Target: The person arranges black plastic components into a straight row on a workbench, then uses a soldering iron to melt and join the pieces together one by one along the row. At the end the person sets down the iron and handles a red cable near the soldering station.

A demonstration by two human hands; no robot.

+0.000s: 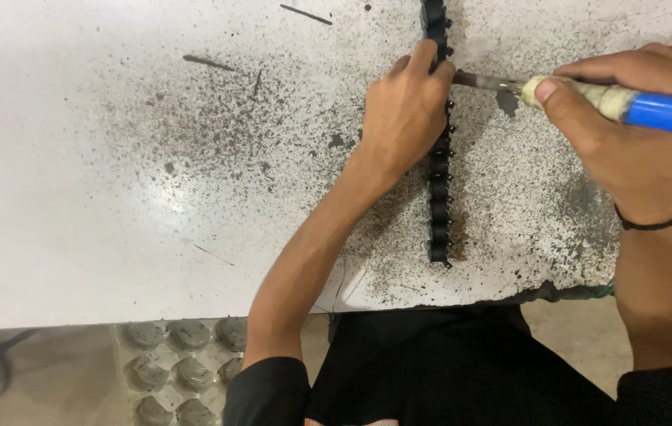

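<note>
- The left hand (405,118) lies palm-down over a long black strip of small moulded plastic parts (438,207), fingers curled over its far side; judging by the grip, it pins the strip flat so it cannot slide under the tool.
- The right hand (628,138) is closed round a blue-handled tool with a pale taped collar and a thin metal blade (612,101); thumb and forefinger pinch near the collar, probably for fine control of the tip.
- The blade lies nearly level, its tip pointing left and meeting the strip just beside the left fingertips; the handle runs off toward the right edge.
- The strip rests on a white, black-speckled worktable (115,173), right of centre; its long axis runs away from the person, near end close to the table's front edge, far end out of view at the top.
- Dark specks lie thickest around the strip; a grey moulded tray with round pockets (182,367) sits below the table, well apart.
</note>
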